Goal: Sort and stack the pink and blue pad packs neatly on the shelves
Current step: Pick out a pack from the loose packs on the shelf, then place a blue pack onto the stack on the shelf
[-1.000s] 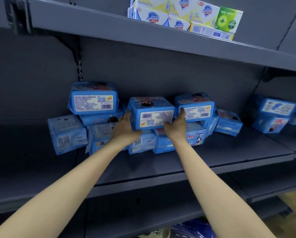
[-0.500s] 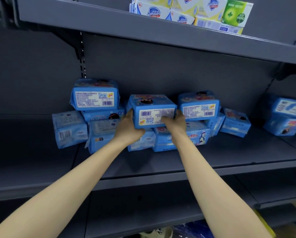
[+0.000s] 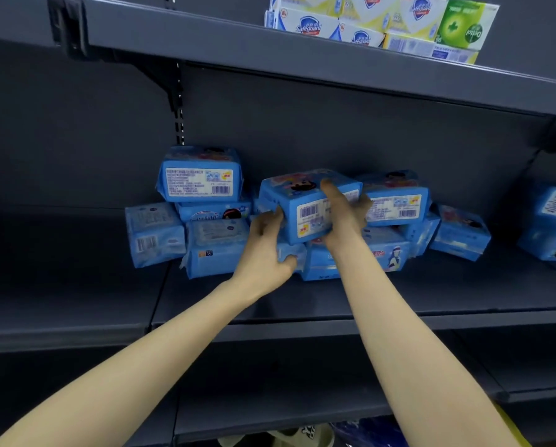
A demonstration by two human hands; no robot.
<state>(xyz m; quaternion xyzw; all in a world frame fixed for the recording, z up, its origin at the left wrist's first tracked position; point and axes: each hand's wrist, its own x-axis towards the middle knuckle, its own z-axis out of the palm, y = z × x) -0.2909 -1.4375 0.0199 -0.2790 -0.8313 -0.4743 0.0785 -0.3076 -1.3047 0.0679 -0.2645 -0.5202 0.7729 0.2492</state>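
**Pack tipped in two hands over a loose blue heap**

Head view: both arms reach to the middle shelf (image 3: 302, 304). The blue pack (image 3: 302, 204) sits tilted in the centre of the heap, barcode face toward us, and seems lifted off the packs below. The right hand (image 3: 344, 217) is clamped on its right front, one finger hooked over the top. The left hand (image 3: 267, 250) curls against its left end, thumb down by a paler lower pack (image 3: 218, 246) (blur makes the exact contact hard to read). A left neighbour pack (image 3: 199, 175) and a right neighbour pack (image 3: 396, 201) perch on the top tier close by on either side. No pink packs show here. Soap boxes (image 3: 367, 21) line the shelf above.

The risk, as I judge it: the wrapping looks slick and soft, so a lopsided grip could let the pack twist out. Swinging it sideways could clip a neighbour and send that uneven tier sliding toward the shelf edge.
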